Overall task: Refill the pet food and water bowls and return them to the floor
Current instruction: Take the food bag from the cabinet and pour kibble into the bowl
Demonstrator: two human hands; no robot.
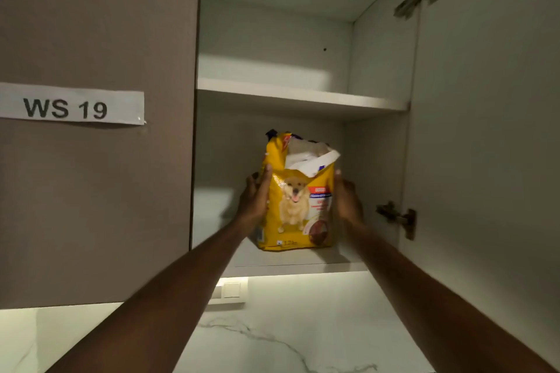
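Both arms up in the open wall cabinet (303, 39), left hand (254, 200) flat against the left side of the yellow dog food bag (295, 203), right hand (347, 200) flat against the right side, palms squeezing it between them rather than pinching any edge. Bag standing upright on the bottom shelf (303, 265), near the front lip, base apparently touching the board, though hard to say for sure from this low angle. Top already torn open, white inner flap (315, 163) folded out and flopping to the right. Upper shelf (303, 95) bare as far as visible. Door (485, 100) swung out wide on the right, hinges showing; neighbouring door on the left shut, with a taped label (69, 104) reading WS 19. No bowls in view anywhere, so no telling whether full or not, and no saying whether this bag is coming out or going back in. Best guess: food step, bag either fetched for pouring or stowed after. If coming out: lift clear of the shelf lip, keep it level so nothing spills out of that torn mouth, mind the open door on the way down to the marble counter (272, 342) below. Soft, slumpy package, so a hand under the base probably safer than side pressure alone.
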